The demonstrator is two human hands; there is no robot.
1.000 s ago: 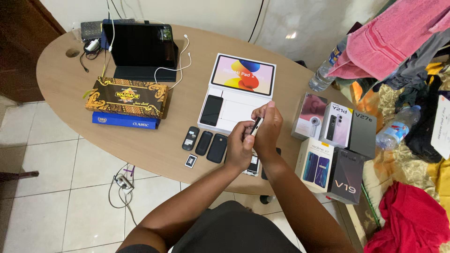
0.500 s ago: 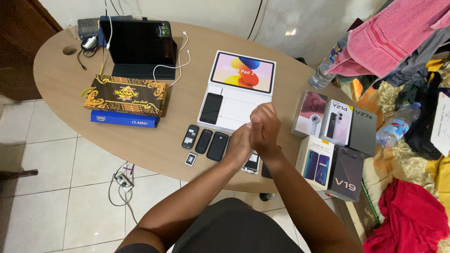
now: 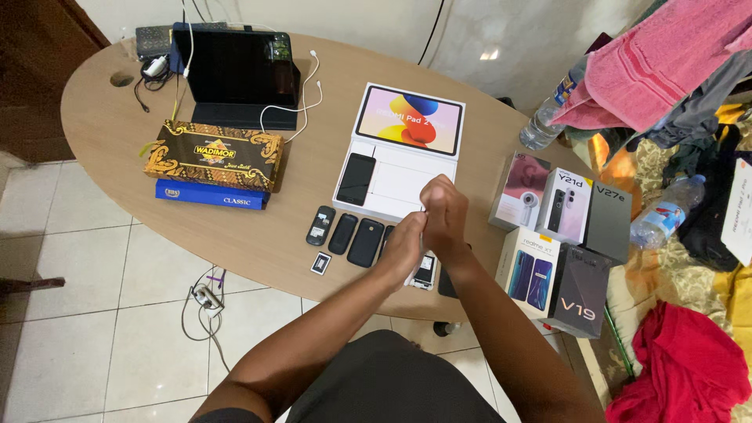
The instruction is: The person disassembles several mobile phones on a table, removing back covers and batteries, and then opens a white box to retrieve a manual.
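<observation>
The room was bright enough, with soft, even light. A small white glare spot shone on the far wall (image 3: 491,54). The counter (image 3: 102,117) looked smooth and lit all over, with only thin shadows under the boxes. The hands cast a soft shadow on the white box (image 3: 395,176) below them. The picture was mostly sharp in the middle. The left hand (image 3: 403,243) and right hand (image 3: 445,215) looked a little blurry. The counter's edge looked curved near the sides, and the far left corner was darker.
</observation>
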